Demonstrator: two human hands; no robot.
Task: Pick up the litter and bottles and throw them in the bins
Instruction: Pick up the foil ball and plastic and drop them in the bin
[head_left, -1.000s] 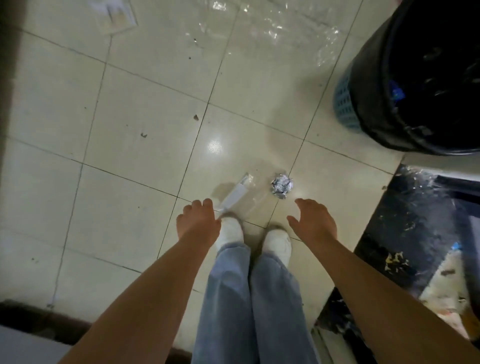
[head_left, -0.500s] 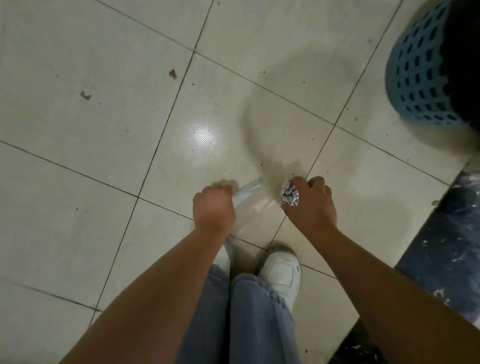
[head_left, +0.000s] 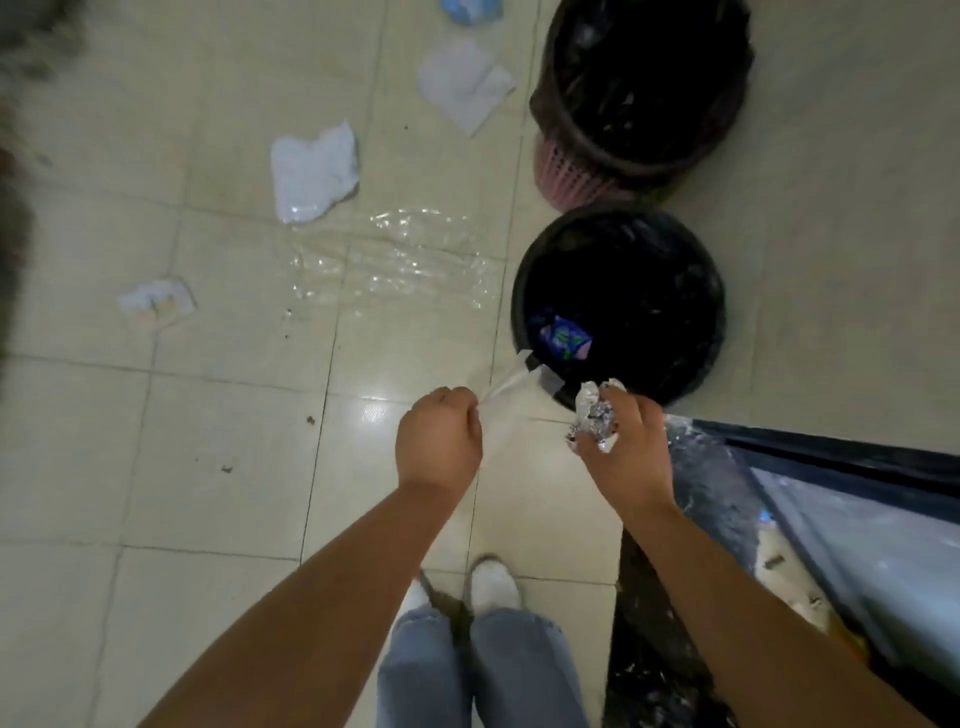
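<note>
My left hand (head_left: 439, 441) is closed on a clear plastic wrapper (head_left: 511, 379) that sticks out toward the near bin. My right hand (head_left: 621, 447) grips a crumpled ball of silver foil (head_left: 592, 418). Both hands hover just short of the rim of a bin lined with a black bag (head_left: 524, 291), which holds a blue packet (head_left: 563, 338). Behind it stands a pink bin with a black liner (head_left: 566, 174).
Loose litter lies on the tiled floor: a white bag (head_left: 311, 171), a white paper (head_left: 465, 85), a small wrapper (head_left: 156, 301), a clear plastic sheet (head_left: 395, 265) and a blue scrap (head_left: 470, 10). A dark paint-flecked surface (head_left: 727, 467) borders the right. My shoes (head_left: 491, 590) are below.
Both hands closed on the wrapper and the foil ball on the floor, then lifted them up toward the near bin. The view rose and now shows both bins.
</note>
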